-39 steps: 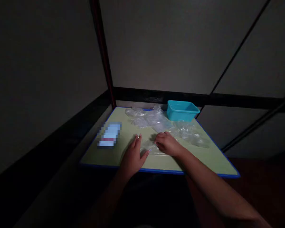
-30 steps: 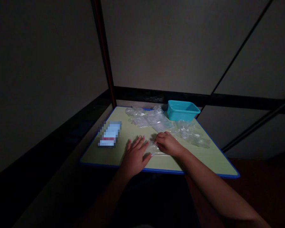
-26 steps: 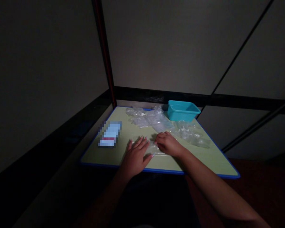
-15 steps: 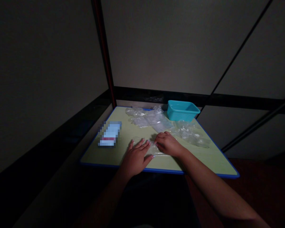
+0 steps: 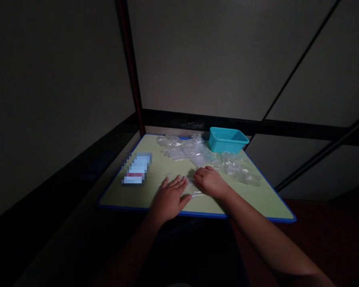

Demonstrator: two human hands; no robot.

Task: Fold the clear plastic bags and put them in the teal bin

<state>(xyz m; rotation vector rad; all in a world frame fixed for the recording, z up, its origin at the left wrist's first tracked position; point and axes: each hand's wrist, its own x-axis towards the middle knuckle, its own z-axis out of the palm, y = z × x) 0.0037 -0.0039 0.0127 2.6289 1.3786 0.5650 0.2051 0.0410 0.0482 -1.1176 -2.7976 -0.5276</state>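
A clear plastic bag point(image 5: 194, 188) lies flat near the front of the pale yellow table point(image 5: 257, 203). My left hand point(image 5: 172, 196) rests on its left part, palm down, fingers spread. Just to the right, my right hand point(image 5: 208, 181) has its fingers curled down at the bag's upper right area; the fingertips are partly hidden, and they seem to pinch the plastic. Behind my hands lie crumpled clear plastic bags point(image 5: 194, 148), with another crumpled clear bag point(image 5: 239, 169) to the right of my right hand.
At the back right stands a turquoise plastic basin point(image 5: 227, 144). A blurred-out phone-like screen point(image 5: 138, 169) is at the table's left side. Walls point(image 5: 197, 59) close in behind and on the left. The table has a blue edge.
The view has shifted slightly. Both hands stay almost in the same place on the bag, with the right hand's fingers curled a little more.
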